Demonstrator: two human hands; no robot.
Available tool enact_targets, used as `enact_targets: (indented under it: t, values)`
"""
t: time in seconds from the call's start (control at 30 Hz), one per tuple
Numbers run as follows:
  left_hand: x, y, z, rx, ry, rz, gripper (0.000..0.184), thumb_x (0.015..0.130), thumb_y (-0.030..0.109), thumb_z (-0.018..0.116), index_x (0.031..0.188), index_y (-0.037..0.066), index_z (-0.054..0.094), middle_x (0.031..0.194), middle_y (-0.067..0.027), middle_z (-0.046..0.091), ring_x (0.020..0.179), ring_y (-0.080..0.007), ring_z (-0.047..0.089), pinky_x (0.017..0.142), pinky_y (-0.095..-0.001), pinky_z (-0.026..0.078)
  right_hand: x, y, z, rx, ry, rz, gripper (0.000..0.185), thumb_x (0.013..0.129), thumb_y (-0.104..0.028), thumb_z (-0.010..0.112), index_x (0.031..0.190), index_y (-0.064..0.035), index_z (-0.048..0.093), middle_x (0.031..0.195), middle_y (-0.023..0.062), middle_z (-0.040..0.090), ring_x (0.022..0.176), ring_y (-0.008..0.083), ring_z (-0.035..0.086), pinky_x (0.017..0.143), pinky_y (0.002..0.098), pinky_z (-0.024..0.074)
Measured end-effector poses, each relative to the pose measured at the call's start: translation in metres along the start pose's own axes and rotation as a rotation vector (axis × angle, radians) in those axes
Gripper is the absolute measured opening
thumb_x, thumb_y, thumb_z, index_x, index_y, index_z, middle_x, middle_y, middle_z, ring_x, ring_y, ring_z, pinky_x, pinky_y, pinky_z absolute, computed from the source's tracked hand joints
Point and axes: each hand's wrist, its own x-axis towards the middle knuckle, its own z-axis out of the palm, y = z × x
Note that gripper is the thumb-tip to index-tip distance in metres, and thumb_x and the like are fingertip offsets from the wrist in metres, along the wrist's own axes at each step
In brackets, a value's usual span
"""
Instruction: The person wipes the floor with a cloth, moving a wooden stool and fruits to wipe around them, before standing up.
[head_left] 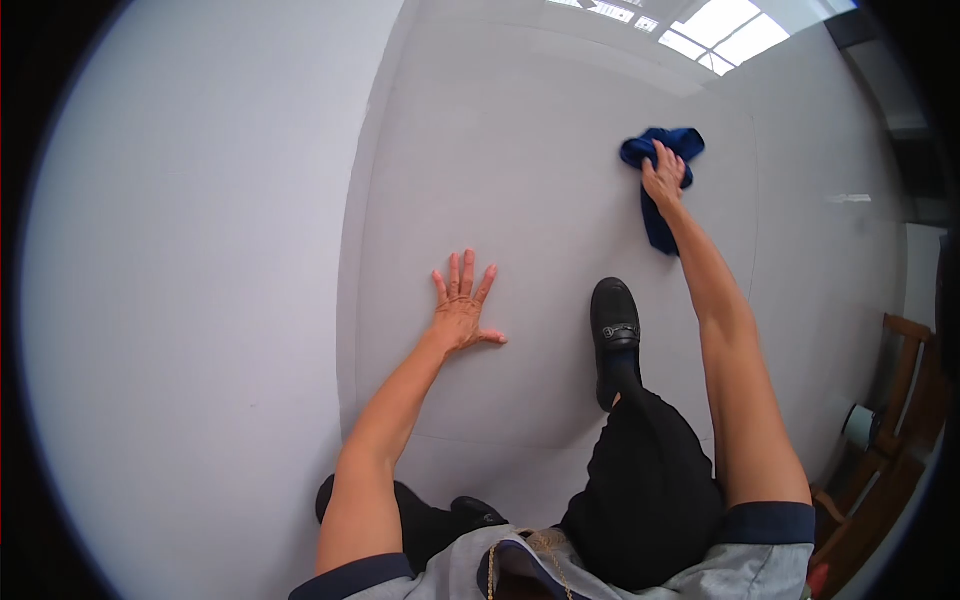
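The blue cloth (pixel 656 222) lies on the pale floor (pixel 530 180), ahead and to the right, bunched at its far end with a loose tail trailing back toward the person. The right hand (pixel 664 180) is on the bunched part, arm stretched out, fingers lying over the fabric; whether they pinch a fold or only press down, I cannot tell.

Work with the cloth looks to be under way rather than finished, since it is spread loosely under the hand and not put aside. How much floor it has covered cannot be judged: the surface looks evenly clean and glossy, with no visible line between wiped and unwiped parts.

The left hand (pixel 459 315) holds nothing; it is planted flat, fingers spread, well apart from the cloth and nearer the skirting (pixel 361 230). Between the arms, a black shoe (pixel 614 320) stands on the floor behind the cloth. Farther out are the white wall (pixel 200 260) on the left and wooden furniture (pixel 908 345) on the right.
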Motion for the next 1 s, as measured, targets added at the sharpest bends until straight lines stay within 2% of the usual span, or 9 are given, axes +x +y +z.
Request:
enact_targets:
  t: [0.27,0.5,0.57,0.63,0.67,0.7,0.73,0.83,1.0]
  values:
    - [-0.001,0.000,0.001,-0.042,0.054,0.018,0.117,0.049,0.069,0.061,0.136,0.020,-0.001,0.138,-0.0181,-0.016,0.126,-0.0379,-0.018,0.097,-0.0589,-0.006,0.065,-0.203,0.070,0.124,-0.240,-0.356,0.041,0.080,-0.034,0.049,0.120,-0.0291,0.041,0.133,0.0000,0.031,0.128,0.0266,0.013,0.091,0.0630,0.0205]
    - [-0.006,-0.001,0.001,-0.043,0.105,0.031,0.114,0.050,0.061,0.066,0.137,0.017,0.006,0.139,-0.0187,-0.010,0.128,-0.0391,-0.009,0.098,-0.0586,0.004,-0.073,-0.321,0.082,0.052,-0.461,-1.028,0.046,0.078,-0.039,0.044,0.117,-0.0154,0.044,0.121,0.0085,0.037,0.119,0.0299,0.022,0.091,0.0578,0.0245]
    - [-0.011,0.027,-0.020,0.106,0.057,-0.067,0.090,0.063,0.050,0.064,0.133,0.011,0.021,0.137,-0.0229,0.007,0.126,-0.0426,0.006,0.096,-0.0593,0.013,-0.142,-0.307,0.095,0.162,-0.448,-1.122,0.060,0.074,-0.043,0.050,0.122,-0.0105,0.036,0.129,0.0162,0.029,0.125,0.0351,0.017,0.088,0.0604,0.0244]
    - [-0.026,0.032,0.021,0.298,0.092,0.213,0.062,0.075,0.032,0.059,0.125,0.008,0.032,0.132,-0.0192,0.026,0.124,-0.0369,0.021,0.094,-0.0566,0.023,-0.187,-0.286,0.089,0.191,-0.551,-1.421,0.059,0.069,-0.040,0.058,0.120,-0.0161,0.041,0.125,0.0124,0.034,0.124,0.0314,0.021,0.077,0.0560,0.0326]
    - [-0.050,0.047,-0.005,-0.157,-0.027,0.305,0.044,0.079,0.018,0.054,0.120,0.008,0.040,0.126,-0.0141,0.037,0.121,-0.0298,0.031,0.093,-0.0535,0.028,-0.198,-0.275,0.077,0.210,-0.639,-1.578,0.046,0.073,-0.039,0.054,0.115,-0.0211,0.047,0.120,0.0078,0.039,0.122,0.0269,0.024,0.079,0.0491,0.0328]
    - [-0.074,0.051,-0.022,-0.399,-0.053,0.315,0.044,0.078,0.019,0.056,0.119,0.011,0.043,0.124,-0.0115,0.043,0.115,-0.0267,0.040,0.093,-0.0461,0.033,-0.200,-0.268,0.078,0.242,-0.693,-1.763,0.043,0.072,-0.036,0.056,0.113,-0.0232,0.048,0.119,0.0048,0.041,0.122,0.0231,0.025,0.079,0.0467,0.0329]
    - [-0.093,0.046,-0.037,-0.625,-0.178,0.225,0.043,0.079,0.023,0.058,0.119,0.013,0.046,0.121,-0.0131,0.046,0.110,-0.0285,0.044,0.093,-0.0384,0.035,-0.194,-0.265,0.083,0.274,-0.743,-1.951,0.040,0.072,-0.033,0.058,0.111,-0.0253,0.050,0.118,0.0018,0.042,0.122,0.0194,0.027,0.080,0.0443,0.0329]
    - [-0.181,-0.006,-0.041,-1.079,-0.554,-0.497,0.045,0.079,0.031,0.058,0.118,0.010,0.048,0.119,-0.0080,0.049,0.106,-0.0200,0.048,0.090,-0.0312,0.037,-0.144,-0.281,0.086,0.400,-0.754,-1.975,0.030,0.072,-0.031,0.058,0.101,-0.0271,0.057,0.109,-0.0052,0.050,0.120,0.0138,0.029,0.084,0.0409,0.0301]
    - [-0.337,-0.011,-0.007,-1.877,-0.445,-1.276,0.044,0.084,0.022,0.050,0.122,0.003,0.041,0.108,-0.0115,0.056,0.102,-0.0180,0.051,0.088,-0.0305,0.038,0.001,-0.314,0.122,0.217,-0.343,-1.567,0.033,0.074,-0.034,0.054,0.106,-0.0275,0.052,0.116,-0.0026,0.045,0.121,0.0168,0.028,0.091,0.0555,0.0258]
